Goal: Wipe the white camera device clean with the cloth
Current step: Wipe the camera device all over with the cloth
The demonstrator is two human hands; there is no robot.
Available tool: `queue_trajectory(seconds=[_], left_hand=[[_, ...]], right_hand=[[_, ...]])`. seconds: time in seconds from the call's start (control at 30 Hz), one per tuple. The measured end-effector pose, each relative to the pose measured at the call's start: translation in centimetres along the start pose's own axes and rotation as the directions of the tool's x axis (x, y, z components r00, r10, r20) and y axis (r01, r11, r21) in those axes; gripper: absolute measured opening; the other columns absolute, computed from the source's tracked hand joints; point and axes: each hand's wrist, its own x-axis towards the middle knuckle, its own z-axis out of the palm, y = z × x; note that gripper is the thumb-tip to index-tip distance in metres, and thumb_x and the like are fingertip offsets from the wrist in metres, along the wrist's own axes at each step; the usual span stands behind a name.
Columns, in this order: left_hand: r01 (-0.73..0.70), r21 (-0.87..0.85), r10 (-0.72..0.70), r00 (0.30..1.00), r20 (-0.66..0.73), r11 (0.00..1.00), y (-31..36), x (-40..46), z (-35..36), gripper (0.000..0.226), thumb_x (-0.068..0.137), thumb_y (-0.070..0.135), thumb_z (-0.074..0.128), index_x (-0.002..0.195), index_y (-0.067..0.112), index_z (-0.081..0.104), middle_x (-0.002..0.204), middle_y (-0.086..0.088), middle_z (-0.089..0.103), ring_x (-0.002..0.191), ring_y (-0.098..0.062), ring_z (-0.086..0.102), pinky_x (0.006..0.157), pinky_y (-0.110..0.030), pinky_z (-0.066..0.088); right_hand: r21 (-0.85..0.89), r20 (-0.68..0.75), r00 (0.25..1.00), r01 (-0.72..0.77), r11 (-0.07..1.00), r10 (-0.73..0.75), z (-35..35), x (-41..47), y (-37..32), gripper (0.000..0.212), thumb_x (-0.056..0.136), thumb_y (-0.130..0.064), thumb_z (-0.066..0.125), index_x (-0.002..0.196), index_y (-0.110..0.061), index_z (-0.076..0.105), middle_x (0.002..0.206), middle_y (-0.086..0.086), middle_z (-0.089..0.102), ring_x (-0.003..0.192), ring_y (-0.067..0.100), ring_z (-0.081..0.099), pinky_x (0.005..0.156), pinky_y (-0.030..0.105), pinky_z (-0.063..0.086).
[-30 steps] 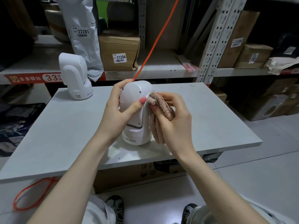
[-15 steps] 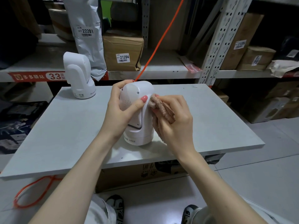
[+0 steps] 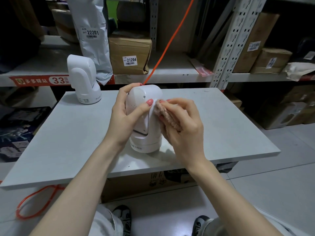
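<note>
A white camera device (image 3: 144,133) stands upright on its round base in the middle of the grey table (image 3: 68,133). My left hand (image 3: 126,120) wraps around its head from the left, thumb on the near face. My right hand (image 3: 184,126) holds a folded pinkish-brown cloth (image 3: 167,114) and presses it against the right side of the device's head. Part of the cloth is hidden under my fingers.
A second white camera device (image 3: 83,80) stands at the table's far left corner. An orange cord (image 3: 170,40) runs up from behind the held device. Behind the table are shelves with a cardboard box (image 3: 130,53) and a grey mailer bag (image 3: 92,34). My shoes (image 3: 122,217) show below.
My right hand has shifted the cloth a little along the right side of the device's head. The left hand keeps its hold. The view has drifted slightly.
</note>
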Motion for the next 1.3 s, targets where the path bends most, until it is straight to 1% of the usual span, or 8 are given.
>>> queue_trajectory(seconds=[0.13, 0.33, 0.43, 0.63, 0.8, 0.9, 1.17, 1.3], left_hand=[[-0.012, -0.019, 0.013, 0.999, 0.052, 1.000, -0.1, -0.3, 0.2, 0.054, 0.066, 0.041, 0.073, 0.117, 0.031, 0.055, 0.115, 0.005, 0.060, 0.104, -0.009, 0.061, 0.080, -0.020, 0.051], [0.038, -0.094, -0.043, 0.997, -0.061, 0.995, -0.5, 0.4, -0.2, 0.046, 0.066, 0.042, 0.073, 0.110, 0.035, 0.059, 0.111, 0.005, 0.062, 0.101, -0.012, 0.062, 0.085, -0.028, 0.050], [0.041, -0.083, -0.046, 0.997, -0.060, 0.996, -0.5, 0.4, -0.2, 0.046, 0.066, 0.042, 0.073, 0.109, 0.036, 0.059, 0.113, 0.003, 0.062, 0.103, -0.016, 0.062, 0.087, -0.032, 0.051], [0.026, -0.050, -0.023, 0.998, 0.051, 0.998, -0.3, 0.0, 0.0, 0.051, 0.064, 0.039, 0.075, 0.112, 0.035, 0.060, 0.112, 0.004, 0.063, 0.104, -0.016, 0.062, 0.085, -0.029, 0.050], [0.037, -0.078, -0.041, 0.998, -0.040, 0.996, -0.6, 0.4, -0.1, 0.047, 0.064, 0.041, 0.074, 0.109, 0.037, 0.061, 0.112, 0.006, 0.063, 0.102, -0.012, 0.061, 0.085, -0.027, 0.049], [0.060, -0.081, -0.065, 0.996, -0.063, 0.995, -0.8, 0.7, -0.4, 0.044, 0.064, 0.044, 0.074, 0.106, 0.042, 0.061, 0.115, 0.003, 0.062, 0.104, -0.016, 0.060, 0.088, -0.032, 0.050], [-0.013, 0.033, 0.014, 1.000, -0.003, 0.999, -0.6, 0.1, 0.1, 0.050, 0.067, 0.046, 0.073, 0.114, 0.039, 0.055, 0.113, 0.014, 0.060, 0.105, -0.007, 0.059, 0.083, -0.021, 0.049], [-0.016, 0.060, 0.020, 0.997, -0.068, 0.998, -0.8, 0.5, 0.1, 0.046, 0.070, 0.052, 0.070, 0.110, 0.041, 0.052, 0.116, 0.012, 0.058, 0.110, -0.008, 0.058, 0.089, -0.022, 0.049]], right_hand=[[0.023, -0.041, 0.999, -0.023, 0.999, 0.024, -0.2, 0.6, -0.6, 0.029, 0.089, -0.007, 0.068, 0.118, -0.011, 0.067, 0.114, 0.008, 0.059, 0.100, 0.026, 0.058, 0.079, 0.030, 0.051], [-0.038, -0.003, 0.999, 0.033, 0.999, -0.033, 0.4, -1.0, -0.4, 0.028, 0.084, -0.006, 0.074, 0.112, -0.011, 0.071, 0.109, 0.006, 0.063, 0.095, 0.025, 0.060, 0.070, 0.036, 0.053], [-0.056, -0.014, 1.000, 0.026, 0.998, -0.027, 0.4, -1.1, -0.6, 0.028, 0.084, -0.008, 0.074, 0.111, -0.012, 0.071, 0.109, 0.004, 0.064, 0.095, 0.024, 0.060, 0.068, 0.034, 0.052], [0.080, -0.056, 0.985, -0.158, 0.984, 0.163, -0.2, 0.8, -0.6, 0.027, 0.090, -0.009, 0.065, 0.116, -0.011, 0.068, 0.111, 0.004, 0.062, 0.100, 0.024, 0.060, 0.080, 0.027, 0.051], [0.115, 0.044, 0.962, -0.274, 0.955, 0.271, 0.1, -0.1, 0.0, 0.025, 0.091, -0.009, 0.064, 0.115, -0.015, 0.068, 0.110, -0.001, 0.060, 0.102, 0.021, 0.060, 0.083, 0.030, 0.050], [0.087, 0.133, 0.937, -0.336, 0.938, 0.323, 0.1, -1.1, 0.4, 0.021, 0.092, -0.015, 0.063, 0.112, -0.017, 0.069, 0.108, -0.003, 0.061, 0.101, 0.018, 0.060, 0.083, 0.033, 0.050], [0.106, -0.001, 0.978, -0.205, 0.973, 0.207, -0.3, 0.5, -0.5, 0.026, 0.090, -0.010, 0.065, 0.115, -0.014, 0.068, 0.110, 0.001, 0.061, 0.101, 0.023, 0.061, 0.079, 0.035, 0.053], [0.048, 0.022, 0.996, -0.085, 0.995, 0.084, 0.3, -0.5, -0.9, 0.021, 0.091, -0.013, 0.065, 0.111, -0.012, 0.069, 0.108, 0.004, 0.062, 0.097, 0.024, 0.060, 0.073, 0.036, 0.052]])
